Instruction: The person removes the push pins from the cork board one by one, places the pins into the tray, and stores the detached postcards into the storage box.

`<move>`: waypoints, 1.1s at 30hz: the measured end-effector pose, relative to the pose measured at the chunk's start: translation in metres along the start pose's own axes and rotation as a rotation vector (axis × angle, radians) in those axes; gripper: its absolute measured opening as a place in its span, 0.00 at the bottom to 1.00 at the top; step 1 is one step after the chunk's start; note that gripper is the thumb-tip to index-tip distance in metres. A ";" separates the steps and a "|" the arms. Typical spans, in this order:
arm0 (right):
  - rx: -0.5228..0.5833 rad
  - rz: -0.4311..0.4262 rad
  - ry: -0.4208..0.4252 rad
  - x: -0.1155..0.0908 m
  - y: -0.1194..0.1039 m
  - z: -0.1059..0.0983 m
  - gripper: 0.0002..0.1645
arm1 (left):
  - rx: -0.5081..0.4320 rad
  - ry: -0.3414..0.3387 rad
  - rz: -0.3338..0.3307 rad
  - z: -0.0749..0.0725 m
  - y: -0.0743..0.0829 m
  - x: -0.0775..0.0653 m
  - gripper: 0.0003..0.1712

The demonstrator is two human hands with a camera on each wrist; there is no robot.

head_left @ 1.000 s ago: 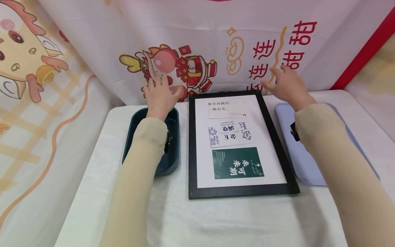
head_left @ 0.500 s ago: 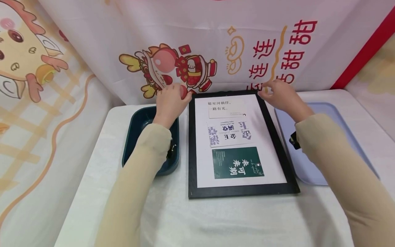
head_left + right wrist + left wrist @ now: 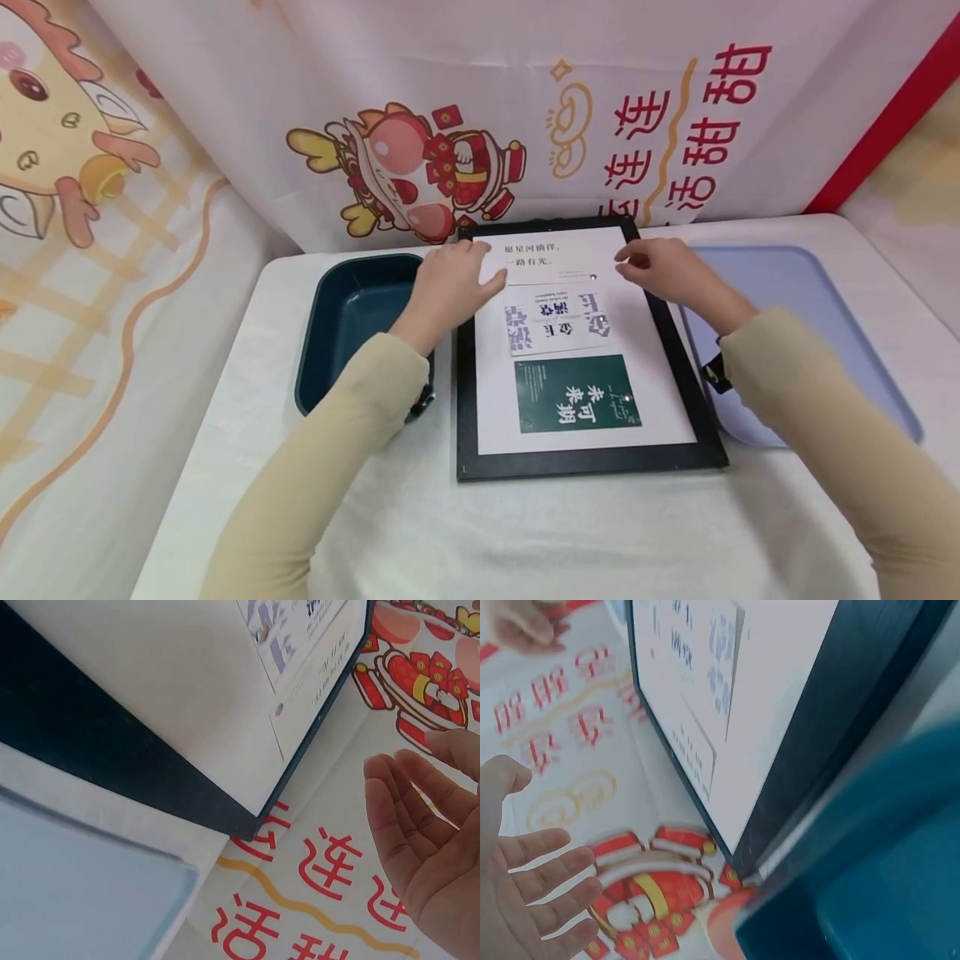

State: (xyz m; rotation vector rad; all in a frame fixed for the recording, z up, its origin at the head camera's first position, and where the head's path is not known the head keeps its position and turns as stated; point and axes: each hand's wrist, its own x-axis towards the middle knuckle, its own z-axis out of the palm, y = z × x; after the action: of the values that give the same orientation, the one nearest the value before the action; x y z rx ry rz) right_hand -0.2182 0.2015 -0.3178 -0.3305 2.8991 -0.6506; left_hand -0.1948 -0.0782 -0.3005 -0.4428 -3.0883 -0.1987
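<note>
A white board in a black frame (image 3: 592,462) lies between my hands. On it, in a column, are a cream card (image 3: 528,268), a card with purple lettering (image 3: 555,325) and a green card (image 3: 547,396). A small silver pin head (image 3: 262,632) shows on the purple-lettered card in the right wrist view. My left hand (image 3: 450,287) hovers over the frame's upper left side, fingers spread and holding nothing. Over the upper right side, my right hand (image 3: 671,271) has its fingers loosely bent, with nothing in them.
Left of the frame stands a deep teal bin (image 3: 330,333), partly under my left forearm. A shallow pale blue tray (image 3: 810,292) lies to the right, partly covered by my right sleeve. Behind the white-clothed table (image 3: 525,533) hangs a printed curtain (image 3: 480,50).
Both hands have come down from beyond the frame's far corners, moving toward me and inward over its upper part. The frame and cards stay in place.
</note>
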 end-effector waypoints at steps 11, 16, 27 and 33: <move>0.021 -0.056 -0.056 -0.014 0.005 0.021 0.18 | 0.022 -0.051 0.193 0.025 0.027 -0.027 0.29; 0.040 -0.068 -0.083 -0.021 0.011 0.028 0.16 | 0.046 -0.072 0.264 0.036 0.035 -0.033 0.28; 0.112 -0.095 -0.136 -0.035 0.021 0.045 0.10 | 0.071 -0.143 0.374 0.063 0.047 -0.040 0.28; 0.122 -0.124 -0.154 -0.041 0.025 0.051 0.09 | 0.083 -0.198 0.400 0.077 0.047 -0.047 0.29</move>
State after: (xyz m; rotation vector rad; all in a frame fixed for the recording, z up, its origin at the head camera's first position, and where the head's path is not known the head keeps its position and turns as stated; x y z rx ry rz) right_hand -0.1728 0.2134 -0.3703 -0.5233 2.6955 -0.7811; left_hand -0.1362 -0.0369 -0.3728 -1.1189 -3.0873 -0.0193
